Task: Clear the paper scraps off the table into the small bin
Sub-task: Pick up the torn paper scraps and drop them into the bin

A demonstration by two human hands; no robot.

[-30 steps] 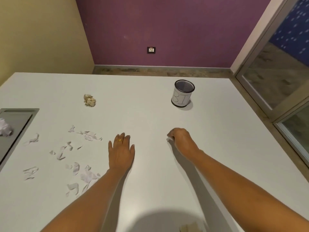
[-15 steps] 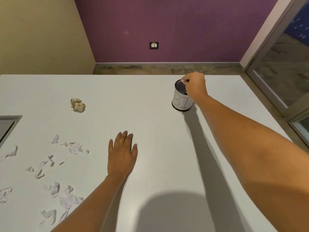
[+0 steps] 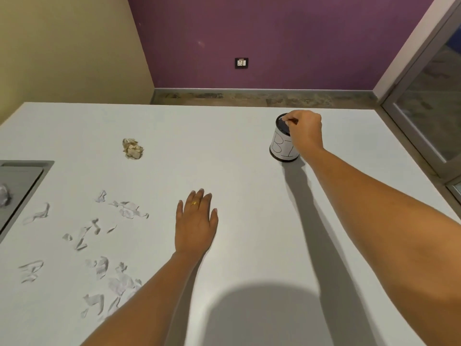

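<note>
Two hands show. Left hand [image 3: 195, 228] lies flat on the table [image 3: 249, 186] toward its near edge, fingers straight, holding nothing, with one ring [image 3: 194, 203]. Right hand [image 3: 305, 132] hangs over the mouth of the one bin [image 3: 280, 148], which stands near the far right corner. Its fingertips are curled and pinched together, and I cannot tell whether a scrap sits between them. Roughly a dozen white scraps [image 3: 128, 209] lie scattered toward the near left corner, just left of the left hand and well apart from the right. One tan ball [image 3: 132, 148] sits beyond them. One white wad [image 3: 4, 196] lies in a grey tray [image 3: 20, 181] at the left edge.
</note>
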